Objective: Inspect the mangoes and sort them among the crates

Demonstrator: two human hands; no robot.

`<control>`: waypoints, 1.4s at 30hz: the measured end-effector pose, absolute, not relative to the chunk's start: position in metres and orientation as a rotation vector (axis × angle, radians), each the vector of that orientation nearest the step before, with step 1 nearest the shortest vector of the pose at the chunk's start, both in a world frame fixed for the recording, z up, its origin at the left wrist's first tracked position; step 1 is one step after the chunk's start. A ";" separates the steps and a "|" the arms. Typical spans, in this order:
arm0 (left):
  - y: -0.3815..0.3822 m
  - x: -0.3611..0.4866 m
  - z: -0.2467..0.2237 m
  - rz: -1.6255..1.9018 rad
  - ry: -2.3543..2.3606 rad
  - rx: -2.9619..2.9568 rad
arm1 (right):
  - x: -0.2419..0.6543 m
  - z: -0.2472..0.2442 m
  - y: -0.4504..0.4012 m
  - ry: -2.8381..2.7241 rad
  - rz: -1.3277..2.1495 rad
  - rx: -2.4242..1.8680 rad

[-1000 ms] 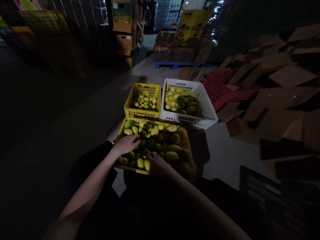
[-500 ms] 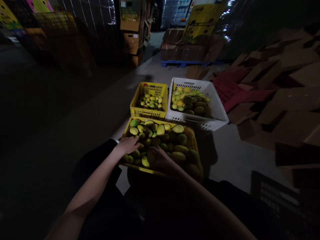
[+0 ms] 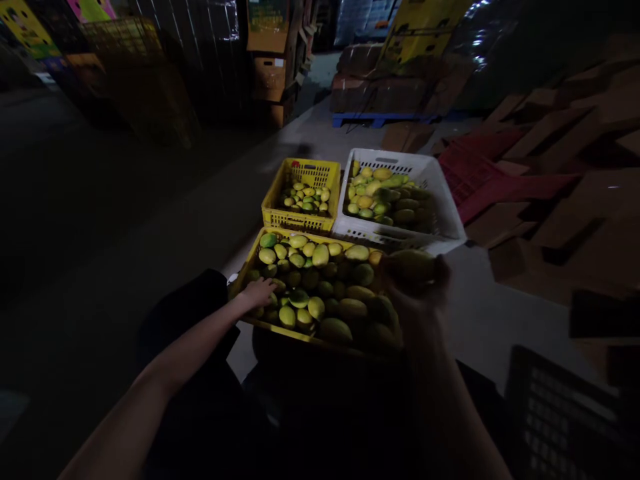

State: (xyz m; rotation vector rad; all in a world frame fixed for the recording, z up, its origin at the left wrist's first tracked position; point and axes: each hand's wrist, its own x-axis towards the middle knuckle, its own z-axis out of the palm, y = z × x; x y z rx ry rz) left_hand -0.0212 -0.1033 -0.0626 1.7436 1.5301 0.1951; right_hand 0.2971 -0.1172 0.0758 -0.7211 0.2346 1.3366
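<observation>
A near yellow crate (image 3: 287,331) holds many yellow-green fruits (image 3: 320,255). My left hand (image 3: 259,292) rests on fruits at the crate's left side, its fingers apart. Over the crate's right edge my right hand (image 3: 425,293) is raised, closed around a large dark green-yellow fruit (image 3: 413,265). Behind stand a smaller yellow crate (image 3: 297,221) with small fruits and a white crate (image 3: 450,213) with larger fruits.
Flattened and open cardboard boxes (image 3: 575,213) and a red crate (image 3: 473,177) lie at the right. A blue pallet (image 3: 380,120) bears boxes at the back. A dark crate (image 3: 560,427) is at lower right.
My right hand has lifted out of the near crate and moved right with a large fruit in it. My left hand has shifted slightly down. The view has shifted a little.
</observation>
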 end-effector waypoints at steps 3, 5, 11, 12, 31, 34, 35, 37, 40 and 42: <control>-0.099 -0.004 -0.071 0.158 1.522 1.811 | 0.298 0.060 -0.115 0.265 1.450 -0.793; -0.094 0.006 -0.076 0.134 1.545 1.827 | 0.293 0.056 -0.117 0.216 1.497 -0.753; -0.081 0.022 -0.085 0.180 1.604 1.765 | 0.284 0.069 -0.131 0.215 1.453 -0.792; -0.081 0.022 -0.086 0.211 1.608 1.737 | 0.285 0.072 -0.132 0.215 1.446 -0.801; -0.084 0.029 0.065 1.131 0.770 0.009 | 0.234 0.071 -0.134 -0.441 1.574 -0.887; -0.090 0.030 0.079 1.186 0.818 -0.097 | 0.224 0.063 -0.132 -0.557 1.643 -0.993; -0.091 0.031 0.081 1.213 0.823 -0.100 | 0.221 0.061 -0.131 -0.584 1.667 -1.015; -0.093 0.032 0.083 1.265 0.804 -0.084 | 0.215 0.056 -0.131 -0.662 1.683 -1.032; -0.096 0.032 0.087 1.218 0.788 -0.112 | 0.206 0.052 -0.133 -0.803 1.615 -1.046; -0.097 0.032 0.088 1.140 0.792 -0.142 | 0.202 0.050 -0.135 -0.869 1.584 -1.066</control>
